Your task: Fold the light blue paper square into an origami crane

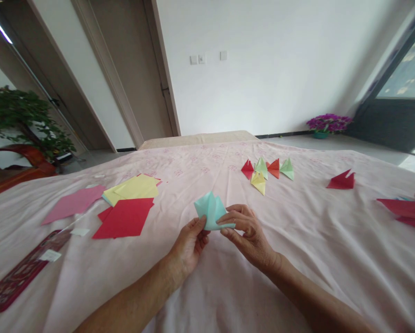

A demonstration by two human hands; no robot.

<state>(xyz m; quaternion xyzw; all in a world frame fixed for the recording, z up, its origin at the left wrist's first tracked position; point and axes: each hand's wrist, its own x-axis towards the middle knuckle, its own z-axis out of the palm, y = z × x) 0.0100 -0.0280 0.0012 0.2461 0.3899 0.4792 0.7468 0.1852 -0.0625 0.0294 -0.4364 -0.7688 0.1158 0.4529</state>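
Teal folded paper [210,210] sits between both hands, peaks pointing away from the person; left hand [190,241] pinches its lower-left edge, right hand [247,232] pinches the bottom flap [230,225] running sideways rightward, neither grip nearer.

From here I see a patterned pink cloth [297,291] bearing overlapping paper sheets [129,208], a dark-red strip [22,273], five clustered paper folds [262,169] and, to their right, a red fold [342,180].

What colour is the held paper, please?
The folded paper is pale turquoise, as the head view shows.
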